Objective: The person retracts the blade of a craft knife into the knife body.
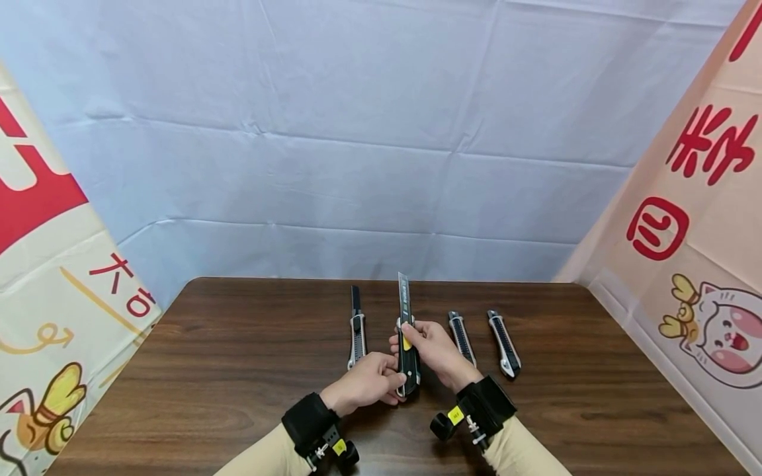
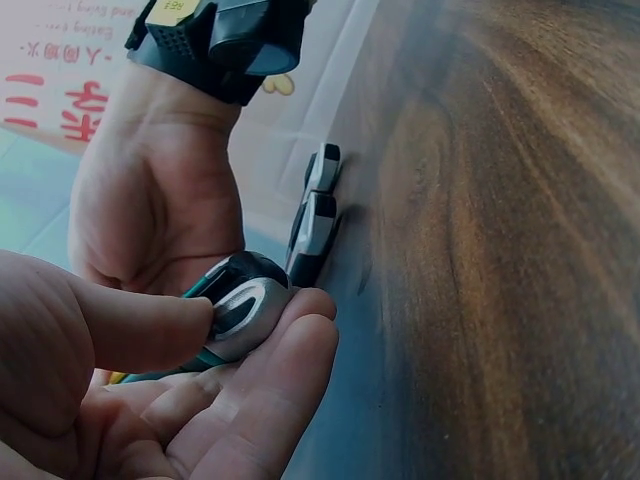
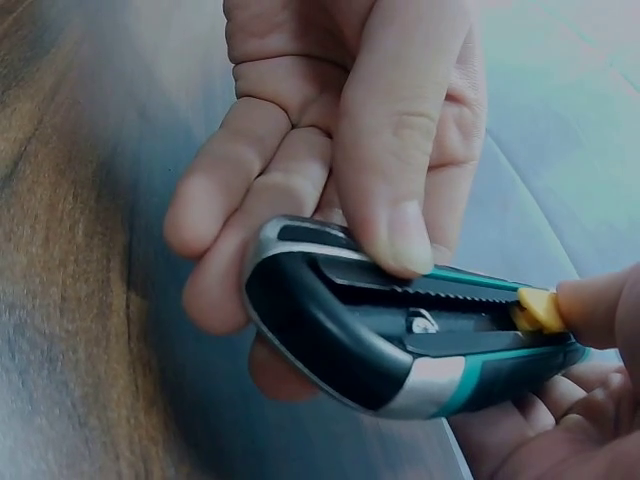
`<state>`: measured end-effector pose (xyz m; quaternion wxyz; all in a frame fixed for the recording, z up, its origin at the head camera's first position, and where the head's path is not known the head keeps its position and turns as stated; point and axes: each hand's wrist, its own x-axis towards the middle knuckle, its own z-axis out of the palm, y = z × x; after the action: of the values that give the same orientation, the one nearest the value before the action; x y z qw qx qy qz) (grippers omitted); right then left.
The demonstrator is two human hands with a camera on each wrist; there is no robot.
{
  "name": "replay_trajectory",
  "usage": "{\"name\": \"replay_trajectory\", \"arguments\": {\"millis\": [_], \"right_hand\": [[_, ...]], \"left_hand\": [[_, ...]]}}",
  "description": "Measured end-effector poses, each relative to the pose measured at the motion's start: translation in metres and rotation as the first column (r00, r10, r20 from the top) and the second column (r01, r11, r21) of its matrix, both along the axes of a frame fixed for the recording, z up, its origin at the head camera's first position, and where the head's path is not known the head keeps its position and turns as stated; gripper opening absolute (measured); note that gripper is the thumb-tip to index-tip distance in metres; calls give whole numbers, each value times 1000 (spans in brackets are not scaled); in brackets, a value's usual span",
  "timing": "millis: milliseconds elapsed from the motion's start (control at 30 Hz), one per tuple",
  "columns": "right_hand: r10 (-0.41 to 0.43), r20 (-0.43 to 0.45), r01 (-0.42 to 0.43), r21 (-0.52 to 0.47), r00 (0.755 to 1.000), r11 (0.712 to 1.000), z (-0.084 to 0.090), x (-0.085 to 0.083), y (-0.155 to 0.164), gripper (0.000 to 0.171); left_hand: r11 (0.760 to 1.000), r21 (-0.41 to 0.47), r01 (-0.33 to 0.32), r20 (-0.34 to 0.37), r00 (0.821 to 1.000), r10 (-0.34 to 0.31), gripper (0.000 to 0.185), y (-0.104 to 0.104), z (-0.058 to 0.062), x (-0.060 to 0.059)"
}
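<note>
Both hands hold a black utility knife (image 1: 408, 362) with silver and teal trim, upright in the head view. Its long blade (image 1: 404, 294), printed with small lettering, points toward the far table edge. My left hand (image 1: 370, 380) pinches the rear end between thumb and fingers, close up in the left wrist view. Around the front of the body curls my right hand (image 1: 439, 350), its thumb against the yellow slider (image 3: 540, 310) in the right wrist view. A grey-and-black utility knife (image 1: 357, 340) with a dark blade out lies just beyond the left hand.
Right of the hands lie two more utility knives, one (image 1: 462, 336) partly behind the right wrist and another (image 1: 504, 344) farther right. All rest on a dark wood table (image 1: 238, 370). A pale blue cloth (image 1: 357, 165) hangs behind; printed banners (image 1: 684, 277) flank both sides.
</note>
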<state>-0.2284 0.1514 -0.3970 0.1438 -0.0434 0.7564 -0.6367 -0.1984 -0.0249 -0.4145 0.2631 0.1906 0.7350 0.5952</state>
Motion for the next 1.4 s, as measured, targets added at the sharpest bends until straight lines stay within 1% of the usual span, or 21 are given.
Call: {"name": "replay_trajectory", "arguments": {"millis": [133,367,600,700,833,967,1067,1200,1333,1400], "right_hand": [[6,-1,-6,6,1000,1000,1,0,0,42],[27,-3,-27,-9,1000,1000,0,0,0,41],[42,-4,-42,-2,999,999,-2,-1,0,39],[53,-7,-54,-6,999,999,-2,-2,1,39],[45,-13,-45,-35,999,998,1,-4,3,40],[30,-15,-30,-52,999,998,5,-5,6,41],[23,-11,-24,-76,1000,997,5,-6,6,42],[20,3,-20,-120,1000,993,1,-6,6,47],[30,10,-29,-107,999,994,-3,-6,7,51],[35,0,-35,-96,999,995,-4,-5,8,52]], "left_hand": [[1000,3,-7,6,1000,7,23,0,-2,-1],[1000,0,23,-3,1000,-23,25,-1,-1,-1],[1000,-4,-11,17,1000,11,25,0,-2,-1],[1000,0,-9,14,1000,9,25,-1,-1,-1],[999,32,-7,6,1000,7,31,-2,-2,-2],[996,70,-52,27,998,50,32,1,-6,-3],[993,90,-71,18,997,70,29,1,-6,-3],[993,96,-74,-11,997,75,29,0,-4,-3],[994,84,-70,-13,997,71,30,1,-4,-2],[995,75,-66,-11,998,67,30,3,-3,-1]]}}
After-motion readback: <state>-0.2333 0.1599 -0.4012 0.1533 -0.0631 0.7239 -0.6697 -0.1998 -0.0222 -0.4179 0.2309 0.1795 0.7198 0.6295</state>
